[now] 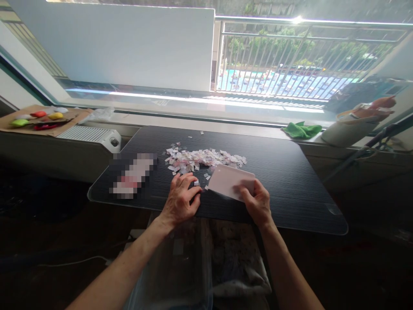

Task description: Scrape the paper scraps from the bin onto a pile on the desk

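My right hand (258, 200) grips a flat white plastic board (226, 178) by its near right part, with the thumb on top. The board has rounded corners and a small mark near one corner; it is tilted at the near right edge of a heap of small paper scraps (200, 159). My left hand (183, 198) rests on the table just in front of the heap, fingers bent and thumb apart from them. Between its index finger and thumb shows one small white scrap (196, 183); whether it is pinched I cannot tell. A few loose scraps lie between the hands.
The dark table (284, 172) has a blurred-out item (132, 178) on its left. Below its near edge stand a clear plastic bin (180, 267) and a bag (238, 258). A green cloth (301, 130) and a pale container (350, 127) sit on the right sill; a white heater (93, 137) stands left.
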Tool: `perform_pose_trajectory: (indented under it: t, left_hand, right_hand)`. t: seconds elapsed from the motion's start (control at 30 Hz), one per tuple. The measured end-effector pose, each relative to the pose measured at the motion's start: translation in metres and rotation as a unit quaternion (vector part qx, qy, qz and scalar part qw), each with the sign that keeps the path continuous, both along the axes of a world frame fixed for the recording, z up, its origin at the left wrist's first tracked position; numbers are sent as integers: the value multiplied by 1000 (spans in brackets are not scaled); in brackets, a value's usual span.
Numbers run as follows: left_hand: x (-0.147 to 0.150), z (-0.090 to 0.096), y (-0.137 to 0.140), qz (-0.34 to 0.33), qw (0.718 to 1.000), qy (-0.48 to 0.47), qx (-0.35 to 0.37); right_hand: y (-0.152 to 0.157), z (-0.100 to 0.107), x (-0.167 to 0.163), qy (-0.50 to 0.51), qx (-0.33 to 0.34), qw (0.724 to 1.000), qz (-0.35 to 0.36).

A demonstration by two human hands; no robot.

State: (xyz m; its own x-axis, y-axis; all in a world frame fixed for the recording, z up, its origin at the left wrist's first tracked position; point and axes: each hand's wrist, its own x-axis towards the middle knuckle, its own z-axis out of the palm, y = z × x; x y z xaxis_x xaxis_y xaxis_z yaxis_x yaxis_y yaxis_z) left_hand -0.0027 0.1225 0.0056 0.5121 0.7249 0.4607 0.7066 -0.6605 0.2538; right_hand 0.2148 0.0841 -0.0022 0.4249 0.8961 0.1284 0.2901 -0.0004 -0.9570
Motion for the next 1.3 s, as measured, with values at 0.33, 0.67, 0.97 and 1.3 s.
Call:
perform_pose_trajectory:
  t: [0.33, 0.67, 0.97, 1.3]
  left_hand:
    - [-1, -1, -1, 1, 1000, -13, 0]
    - [-5, -6, 7, 127, 980, -152, 12]
    - [-4, -6, 8, 125, 979, -160, 4]
    - [-5, -6, 8, 122, 980, -159, -2]
  right_hand:
    - [-4, 4, 3, -19, -6, 999, -30]
    - [1, 23, -21, -14, 13, 1000, -10]
    - [6, 33, -28, -65, -2, 997, 35]
    - [12, 33, -33, -151, -9, 988, 33]
